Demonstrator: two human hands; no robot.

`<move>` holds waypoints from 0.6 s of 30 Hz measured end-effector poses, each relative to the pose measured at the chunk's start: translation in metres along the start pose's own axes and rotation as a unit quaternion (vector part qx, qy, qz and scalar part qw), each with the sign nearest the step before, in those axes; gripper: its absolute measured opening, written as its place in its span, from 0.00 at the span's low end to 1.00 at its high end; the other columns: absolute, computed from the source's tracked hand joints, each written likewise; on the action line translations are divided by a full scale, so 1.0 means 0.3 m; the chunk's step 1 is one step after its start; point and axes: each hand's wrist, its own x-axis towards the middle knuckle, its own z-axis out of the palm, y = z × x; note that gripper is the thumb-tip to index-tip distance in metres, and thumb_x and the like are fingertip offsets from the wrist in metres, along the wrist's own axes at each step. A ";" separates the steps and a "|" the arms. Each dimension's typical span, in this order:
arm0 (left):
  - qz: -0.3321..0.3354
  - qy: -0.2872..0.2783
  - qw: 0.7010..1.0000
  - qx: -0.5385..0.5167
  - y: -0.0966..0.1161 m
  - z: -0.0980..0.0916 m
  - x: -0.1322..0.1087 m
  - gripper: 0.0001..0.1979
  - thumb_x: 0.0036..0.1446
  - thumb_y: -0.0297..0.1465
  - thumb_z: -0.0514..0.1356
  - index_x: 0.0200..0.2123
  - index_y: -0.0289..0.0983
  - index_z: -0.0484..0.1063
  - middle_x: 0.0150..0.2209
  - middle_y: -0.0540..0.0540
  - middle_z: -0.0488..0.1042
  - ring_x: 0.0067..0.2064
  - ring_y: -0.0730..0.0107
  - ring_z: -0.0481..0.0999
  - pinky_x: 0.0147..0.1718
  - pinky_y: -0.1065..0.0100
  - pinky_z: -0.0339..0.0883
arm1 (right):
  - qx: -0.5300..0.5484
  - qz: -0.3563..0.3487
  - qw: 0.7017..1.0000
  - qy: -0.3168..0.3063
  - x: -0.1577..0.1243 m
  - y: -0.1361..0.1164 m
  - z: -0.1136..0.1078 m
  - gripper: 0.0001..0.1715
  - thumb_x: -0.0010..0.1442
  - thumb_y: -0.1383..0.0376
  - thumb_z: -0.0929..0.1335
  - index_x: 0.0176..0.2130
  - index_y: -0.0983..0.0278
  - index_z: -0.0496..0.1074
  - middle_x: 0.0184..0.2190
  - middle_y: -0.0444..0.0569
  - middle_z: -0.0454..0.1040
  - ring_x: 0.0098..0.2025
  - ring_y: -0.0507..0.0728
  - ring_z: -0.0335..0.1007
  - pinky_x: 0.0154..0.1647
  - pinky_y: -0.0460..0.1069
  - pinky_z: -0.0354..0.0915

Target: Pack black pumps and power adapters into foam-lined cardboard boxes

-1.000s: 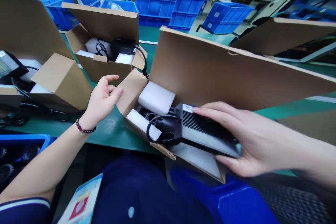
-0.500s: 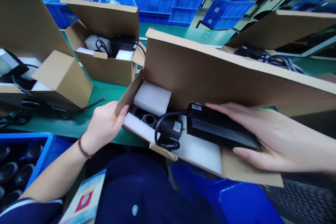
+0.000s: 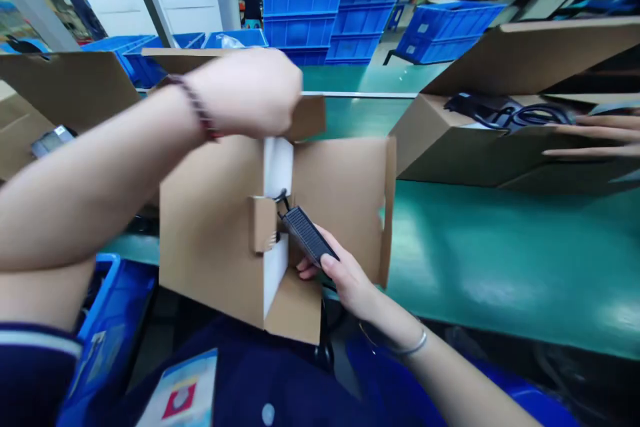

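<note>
A black ribbed block (image 3: 306,230) slants at the mouth of an open cardboard box (image 3: 215,227), a short black cable (image 3: 283,200) at its far end. The right hand (image 3: 347,273) grips its near end between thumb and fingers. White foam (image 3: 279,170) shows inside the box. The left hand (image 3: 260,90) is curled at the box's far end; its fingertips are hidden, so whether it grips anything cannot be told. Rightward on the green table (image 3: 475,240), a co-worker's hand (image 3: 600,137) is at another open box (image 3: 463,157). Stacked blue crates (image 3: 305,20) stand farther back.
</note>
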 end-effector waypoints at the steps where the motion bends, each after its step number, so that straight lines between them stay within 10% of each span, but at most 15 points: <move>1: 0.006 -0.011 1.000 -0.002 0.066 0.016 0.078 0.09 0.59 0.28 0.59 0.33 0.30 0.78 0.30 0.40 0.74 0.42 0.49 0.80 0.43 0.59 0.75 | 0.013 0.032 0.999 0.011 0.001 0.034 0.005 0.54 0.63 0.34 0.62 0.70 0.67 0.50 0.44 0.58 0.72 0.39 0.60 0.75 0.33 0.52 0.77; 5: 0.002 -0.053 0.986 -0.157 0.285 0.190 0.278 0.15 0.56 0.25 0.59 0.44 0.33 0.80 0.44 0.35 0.79 0.49 0.47 0.79 0.47 0.59 0.73 | -0.017 0.139 0.989 0.056 -0.062 0.067 -0.056 0.55 0.63 0.33 0.59 0.70 0.69 0.52 0.32 0.53 0.72 0.30 0.59 0.73 0.19 0.48 0.67; 8: 0.005 -0.082 0.976 -0.204 0.336 0.296 0.322 0.17 0.61 0.30 0.55 0.48 0.35 0.79 0.47 0.37 0.79 0.50 0.53 0.78 0.47 0.63 0.72 | -0.198 0.052 0.976 0.077 -0.158 -0.011 -0.171 0.43 0.66 0.43 0.63 0.68 0.66 0.59 0.44 0.58 0.74 0.42 0.63 0.75 0.39 0.56 0.75; 11: 0.015 -0.091 0.973 -0.211 0.304 0.320 0.324 0.17 0.64 0.35 0.52 0.47 0.37 0.78 0.44 0.41 0.79 0.48 0.56 0.77 0.46 0.65 0.71 | -0.434 -0.073 0.892 0.106 -0.244 -0.135 -0.305 0.40 0.64 0.53 0.66 0.70 0.58 0.57 0.54 0.58 0.69 0.52 0.67 0.72 0.50 0.61 0.74; 18: -0.041 -0.087 0.953 -0.287 0.231 0.314 0.245 0.14 0.64 0.37 0.55 0.28 0.37 0.71 0.29 0.47 0.73 0.32 0.65 0.71 0.35 0.65 0.63 | -0.706 -0.217 0.666 0.103 -0.237 -0.309 -0.483 0.30 0.65 0.54 0.63 0.63 0.58 0.68 0.53 0.60 0.70 0.37 0.65 0.74 0.21 0.53 0.65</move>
